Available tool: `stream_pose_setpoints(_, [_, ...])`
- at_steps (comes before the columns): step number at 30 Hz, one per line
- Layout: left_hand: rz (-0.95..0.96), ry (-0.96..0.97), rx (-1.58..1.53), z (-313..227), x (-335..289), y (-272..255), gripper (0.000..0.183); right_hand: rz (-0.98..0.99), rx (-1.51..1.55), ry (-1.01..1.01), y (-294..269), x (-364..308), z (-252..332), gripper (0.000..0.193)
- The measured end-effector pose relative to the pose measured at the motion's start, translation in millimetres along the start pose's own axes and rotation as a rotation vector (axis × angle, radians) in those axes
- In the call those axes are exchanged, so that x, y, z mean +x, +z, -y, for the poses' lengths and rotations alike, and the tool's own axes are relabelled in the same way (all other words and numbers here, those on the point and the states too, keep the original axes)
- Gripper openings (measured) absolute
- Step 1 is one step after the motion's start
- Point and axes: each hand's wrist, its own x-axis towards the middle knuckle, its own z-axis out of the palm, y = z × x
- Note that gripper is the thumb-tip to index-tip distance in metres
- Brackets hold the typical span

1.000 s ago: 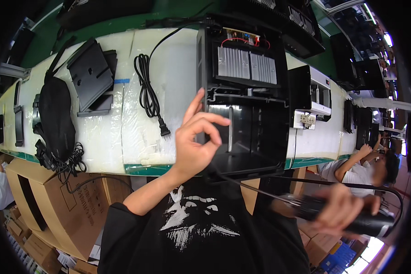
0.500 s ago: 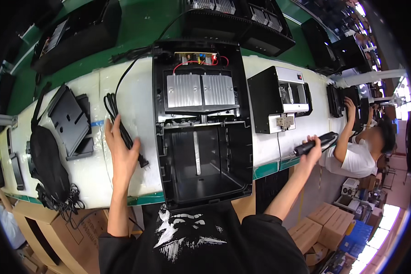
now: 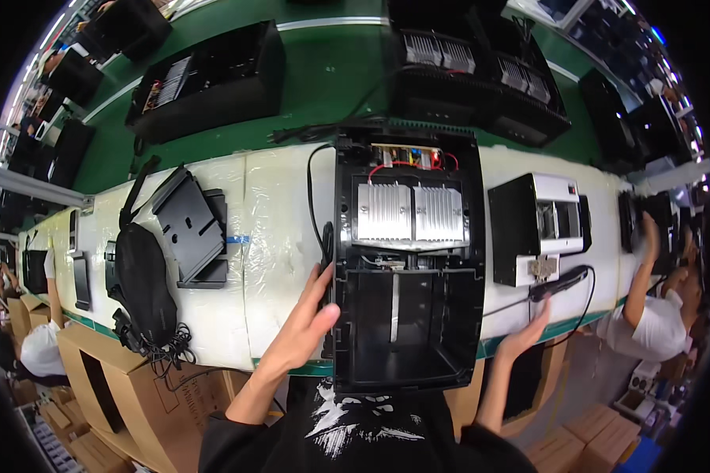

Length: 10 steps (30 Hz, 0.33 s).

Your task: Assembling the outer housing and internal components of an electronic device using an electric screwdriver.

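Observation:
A black rectangular housing [image 3: 409, 378] stands before me, with two ribbed silver heat sinks [image 3: 409, 213], a small circuit board and red wires in its far half; the near half is a hollow bay. My left hand [image 3: 301, 325] is open, its fingers against the housing's left wall. Just beyond its fingertips, a bundled black cord [image 3: 327, 243] lies along that wall, partly hidden. My right hand [image 3: 525, 331] has its fingers stretched out, tips at a black corded tool [image 3: 558, 285] shaped like an electric screwdriver. This tool lies beside a white-and-black boxy device [image 3: 521, 225].
To the left lie dark flat panels [image 3: 189, 229] and a black pouch-like bundle [image 3: 146, 280] with tangled cables. More black housings [image 3: 221, 79] stand on the green surface beyond the bench. Cardboard boxes [image 3: 146, 386] sit below the near edge. Another person [image 3: 647, 311] works at the right.
The view has shifted left. My left hand has let go of the bundled cord, now against the housing's left wall. My right hand has set the black tool down beside the white-and-black device.

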Motion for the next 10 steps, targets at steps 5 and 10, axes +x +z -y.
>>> stream_pose_setpoints(5, [0.034, -0.004, 0.346, -1.7, 15.0, 18.4, 0.095, -0.032, 1.184, 0.698, 21.2, -121.1, 96.2, 0.066])
stream_pose_setpoints(10, [-0.015, 0.076, 0.006, 7.4, 7.8, 16.3, 0.092, 0.415, 1.310, 0.621, 25.1, -97.0, 84.2, 0.083])
